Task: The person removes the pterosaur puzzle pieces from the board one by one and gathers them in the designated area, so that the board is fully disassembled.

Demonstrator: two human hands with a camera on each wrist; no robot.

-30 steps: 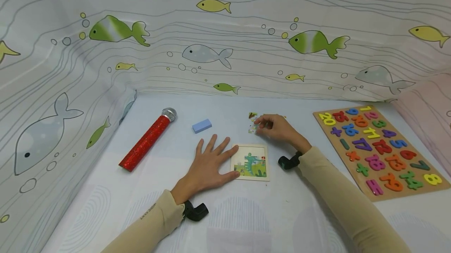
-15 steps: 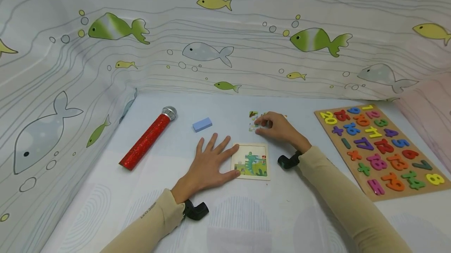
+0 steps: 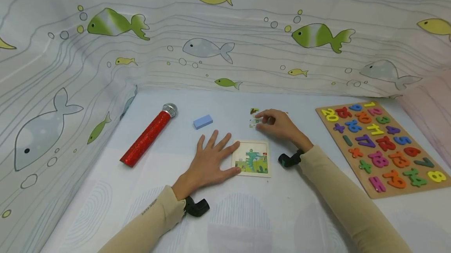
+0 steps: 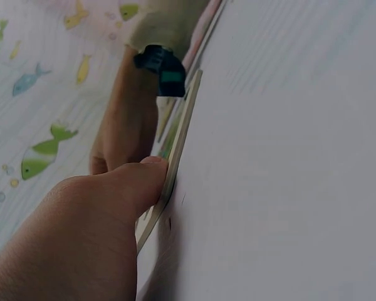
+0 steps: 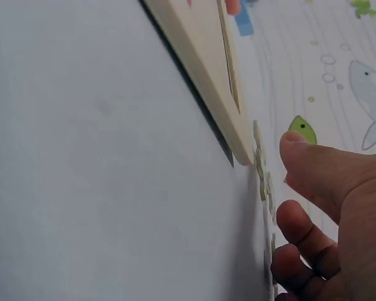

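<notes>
A small wooden jigsaw tray [image 3: 251,174] lies flat on the table, its lower part filled with a green dinosaur picture and its upper part bare wood. My left hand [image 3: 209,165] rests spread at its left side, with the thumb and index finger on the frame; the left wrist view shows the thumb [image 4: 151,172] on the edge. Behind the tray, my right hand [image 3: 278,123] hovers low over loose jigsaw pieces [image 3: 253,123], thumb and index fingertips apart, other fingers curled. In the right wrist view, pieces [image 5: 260,166] lie past the fingertips. My hand hides several pieces.
A red glittery microphone [image 3: 148,137] lies at the left, and a blue block [image 3: 202,121] sits behind my left hand. At the right is a wooden number board [image 3: 384,151] with coloured digits. A fish-print curtain [image 3: 260,57] closes off the back and sides.
The head view has tilted slightly, so everything sits a little higher in it. The left hand stays on the tray; the right hand stays over the loose pieces with barely any shift.
</notes>
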